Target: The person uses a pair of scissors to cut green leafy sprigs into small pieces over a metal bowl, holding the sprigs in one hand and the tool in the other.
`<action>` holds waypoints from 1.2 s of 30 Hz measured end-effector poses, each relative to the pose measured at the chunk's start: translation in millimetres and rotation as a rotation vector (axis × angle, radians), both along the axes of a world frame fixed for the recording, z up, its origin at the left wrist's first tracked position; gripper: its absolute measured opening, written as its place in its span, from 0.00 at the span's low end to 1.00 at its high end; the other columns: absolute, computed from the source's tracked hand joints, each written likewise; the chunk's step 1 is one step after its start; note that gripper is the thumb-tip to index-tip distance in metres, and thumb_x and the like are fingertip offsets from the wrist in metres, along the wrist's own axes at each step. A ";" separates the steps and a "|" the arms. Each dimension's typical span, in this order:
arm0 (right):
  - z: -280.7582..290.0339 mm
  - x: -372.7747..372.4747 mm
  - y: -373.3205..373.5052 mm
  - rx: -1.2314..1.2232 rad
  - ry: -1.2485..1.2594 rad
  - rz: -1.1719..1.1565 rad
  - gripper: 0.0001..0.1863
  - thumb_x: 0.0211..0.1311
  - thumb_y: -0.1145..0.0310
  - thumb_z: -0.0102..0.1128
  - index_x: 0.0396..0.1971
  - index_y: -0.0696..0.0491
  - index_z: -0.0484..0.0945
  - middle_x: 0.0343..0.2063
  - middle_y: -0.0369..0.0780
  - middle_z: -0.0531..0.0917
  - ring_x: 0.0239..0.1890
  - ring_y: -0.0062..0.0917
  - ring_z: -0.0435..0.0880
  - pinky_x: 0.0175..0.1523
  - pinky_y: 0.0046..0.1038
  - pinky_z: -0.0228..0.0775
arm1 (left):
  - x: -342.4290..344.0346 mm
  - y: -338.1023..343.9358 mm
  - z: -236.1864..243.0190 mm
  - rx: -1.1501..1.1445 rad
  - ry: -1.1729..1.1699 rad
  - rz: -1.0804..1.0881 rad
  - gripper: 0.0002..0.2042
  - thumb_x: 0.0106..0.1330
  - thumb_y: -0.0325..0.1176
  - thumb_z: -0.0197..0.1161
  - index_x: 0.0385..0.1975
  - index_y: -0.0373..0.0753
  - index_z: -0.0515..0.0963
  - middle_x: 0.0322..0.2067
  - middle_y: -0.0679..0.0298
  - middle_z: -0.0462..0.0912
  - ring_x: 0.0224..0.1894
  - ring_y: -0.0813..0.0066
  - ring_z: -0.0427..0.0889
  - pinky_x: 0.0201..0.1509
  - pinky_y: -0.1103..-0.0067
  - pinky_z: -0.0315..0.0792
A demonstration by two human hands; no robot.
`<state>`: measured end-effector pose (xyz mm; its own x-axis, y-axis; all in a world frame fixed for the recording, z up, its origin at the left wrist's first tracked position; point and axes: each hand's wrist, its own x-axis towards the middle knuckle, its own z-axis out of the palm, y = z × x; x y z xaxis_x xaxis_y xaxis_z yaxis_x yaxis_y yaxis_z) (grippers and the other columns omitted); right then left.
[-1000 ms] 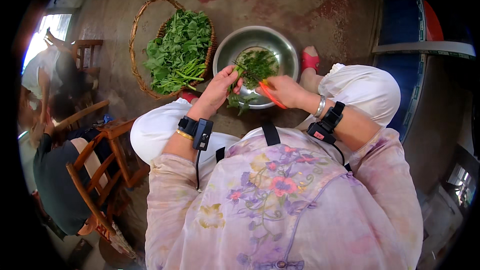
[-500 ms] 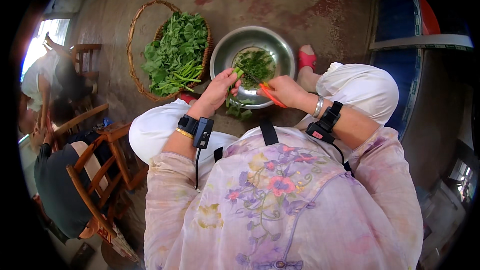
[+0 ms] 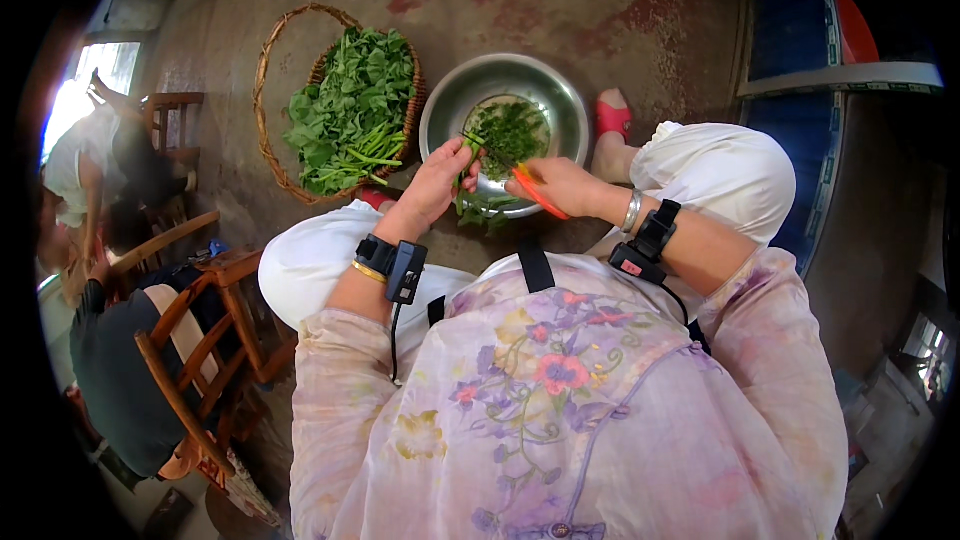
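Observation:
Over the near side of a steel basin (image 3: pixel 434 105), my left hand (image 3: pixel 436 182) is closed round a small bunch of leafy green stems (image 3: pixel 482 210), whose leaves hang below my fingers. My right hand (image 3: pixel 572 187) grips orange-handled scissors (image 3: pixel 537 194). Their dark blades reach left to the upper ends of the stems, just above my left fingertips. I cannot tell how far apart the blades are. Cut greens (image 3: pixel 510 135) lie in shallow liquid in the basin.
Left of the basin stands a wicker basket (image 3: pixel 266 52) with a tall handle, heaped with leafy greens (image 3: pixel 355 105). Wooden chairs (image 3: pixel 185 340) and other people (image 3: pixel 120 370) are at the left. A blue panel with a pale rail (image 3: pixel 840 78) stands at the right.
My right hand has shifted slightly left, so the scissor blades reach further across the stems. The hanging leaves have swung up a little towards the basin.

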<state>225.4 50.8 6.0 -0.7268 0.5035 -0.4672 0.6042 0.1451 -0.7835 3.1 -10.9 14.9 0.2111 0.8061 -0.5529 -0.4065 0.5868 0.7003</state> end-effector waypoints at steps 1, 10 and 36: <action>1.5 -0.2 1.2 0.019 -0.012 0.012 0.28 0.60 0.44 0.53 0.29 0.60 0.76 0.24 0.52 0.78 0.28 0.39 0.78 0.37 0.35 0.67 | -0.4 0.5 0.1 0.004 0.010 -0.012 0.10 0.71 0.37 0.48 0.40 0.37 0.69 0.25 0.69 0.69 0.26 0.82 0.65 0.32 0.85 0.62; -1.0 -0.3 -1.7 0.073 -0.050 -0.025 0.28 0.60 0.45 0.54 0.24 0.61 0.75 0.22 0.53 0.77 0.26 0.45 0.77 0.33 0.38 0.67 | 0.1 0.3 2.4 -0.031 0.075 0.009 0.11 0.71 0.38 0.47 0.38 0.37 0.70 0.29 0.67 0.74 0.29 0.79 0.69 0.40 0.83 0.64; 5.3 1.9 4.5 0.080 -0.123 0.041 0.31 0.58 0.43 0.55 0.20 0.61 0.77 0.18 0.52 0.76 0.23 0.45 0.77 0.31 0.39 0.67 | -3.4 -7.3 -15.9 -0.087 0.042 -0.116 0.08 0.71 0.37 0.48 0.36 0.39 0.68 0.25 0.70 0.68 0.24 0.81 0.65 0.32 0.83 0.63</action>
<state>227.3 55.3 11.3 -0.6871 0.5142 -0.5133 0.6872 0.2307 -0.6888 -0.3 -18.2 -1.0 0.2748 0.7265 -0.6299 -0.3040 0.6871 0.6599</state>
